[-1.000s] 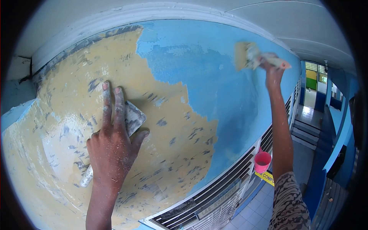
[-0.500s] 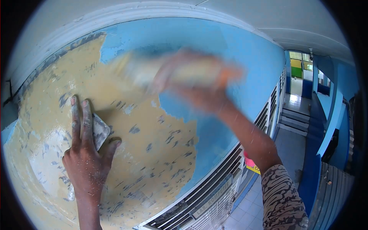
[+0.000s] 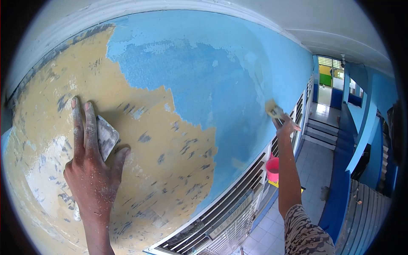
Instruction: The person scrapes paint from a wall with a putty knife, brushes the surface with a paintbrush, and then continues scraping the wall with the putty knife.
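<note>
My left hand [image 3: 94, 176] rests against the tan, patchy part of the wall [image 3: 170, 140], two fingers stretched upward. Under its palm it holds a scraper [image 3: 108, 137]; the grey blade shows between fingers and thumb, and a pale handle end sticks out by the wrist. Far to the right, my right hand [image 3: 287, 126] grips a paintbrush [image 3: 273, 109]. The pale bristles are at the blue part of the wall [image 3: 212, 80], beside the window louvers. Part of the brush handle is hidden by the fingers.
White window louvers [image 3: 221, 212] run below the wall. A pink bucket [image 3: 272, 168] is beside my right forearm, with something yellow under it. A tiled corridor floor [image 3: 310, 174] leads to steps [image 3: 321, 131]. The white ceiling [image 3: 272, 17] borders the wall above.
My right hand, blurred earlier over the middle of the wall, has swept right and down with the brush. My left hand keeps its place on the wall. More of the pink bucket now shows.
</note>
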A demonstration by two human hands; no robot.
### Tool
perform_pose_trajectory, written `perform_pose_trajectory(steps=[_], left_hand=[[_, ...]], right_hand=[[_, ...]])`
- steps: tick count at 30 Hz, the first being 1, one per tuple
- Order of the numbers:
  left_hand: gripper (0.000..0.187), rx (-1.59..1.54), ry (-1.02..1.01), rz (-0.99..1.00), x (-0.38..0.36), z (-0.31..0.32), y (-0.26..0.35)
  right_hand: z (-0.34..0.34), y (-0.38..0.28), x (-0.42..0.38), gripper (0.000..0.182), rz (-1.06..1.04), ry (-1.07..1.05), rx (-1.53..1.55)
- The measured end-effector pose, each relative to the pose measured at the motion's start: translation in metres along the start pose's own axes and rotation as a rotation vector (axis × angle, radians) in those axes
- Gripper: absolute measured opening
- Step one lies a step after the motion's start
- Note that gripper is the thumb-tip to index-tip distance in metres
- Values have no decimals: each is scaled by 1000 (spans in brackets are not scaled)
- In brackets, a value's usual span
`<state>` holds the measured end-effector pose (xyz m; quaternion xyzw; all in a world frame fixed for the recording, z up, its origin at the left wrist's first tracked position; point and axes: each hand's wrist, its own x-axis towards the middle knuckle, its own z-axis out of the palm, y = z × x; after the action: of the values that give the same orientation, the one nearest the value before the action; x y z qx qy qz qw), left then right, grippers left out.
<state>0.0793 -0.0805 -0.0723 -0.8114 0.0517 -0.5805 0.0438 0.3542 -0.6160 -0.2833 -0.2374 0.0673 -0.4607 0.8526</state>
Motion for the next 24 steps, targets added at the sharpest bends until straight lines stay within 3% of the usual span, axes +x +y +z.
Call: perform_pose_trajectory(steps=[1,3,5,6,8,9,11,12,13,14,16,17,20,22,24], left_hand=[[105,-25,-24,-33,0,0,-1],[103,-54,-49,-61,-1,0,-4],[103,41,24,56,-1,0,-7],[103,39,23,54,-2,0,-7],[100,12,32,47,-1,0,-5],[100,9,29,53,0,0,-6],[97,-25,50,61,-1,0,-10],[97,-28,49,60,-1,0,-11],[96,-17,40,58,-1,-2,-13],[95,-6,28,59,-1,-2,-13],[94,-18,25,62,-3,-1,-14],[94,-27,29,61,-3,0,-14],[93,-11,41,76,-3,1,-14],[93,-18,31,71,-3,2,-13],[92,-30,21,70,-3,3,-10]], right_hand=[[-4,-4,-4,58,0,6,-6],[-4,-25,-15,47,-399,26,-160],[49,-68,-26,34,-452,-88,-488],[87,-58,-5,24,-503,-143,-262],[173,-87,-32,32,-833,-149,-799],[217,-114,-87,34,-769,-161,-818],[267,-140,-127,28,-672,-404,-499],[279,-158,-155,27,-619,-559,-330],[276,-159,-152,27,-618,-556,-334],[272,-160,-145,29,-485,-649,-147],[247,-147,-115,30,-270,-753,47],[187,-95,-90,30,-200,-579,40],[19,5,-60,43,139,-339,137],[-77,37,-74,44,222,-146,10],[-112,33,-72,43,266,-71,-23]])
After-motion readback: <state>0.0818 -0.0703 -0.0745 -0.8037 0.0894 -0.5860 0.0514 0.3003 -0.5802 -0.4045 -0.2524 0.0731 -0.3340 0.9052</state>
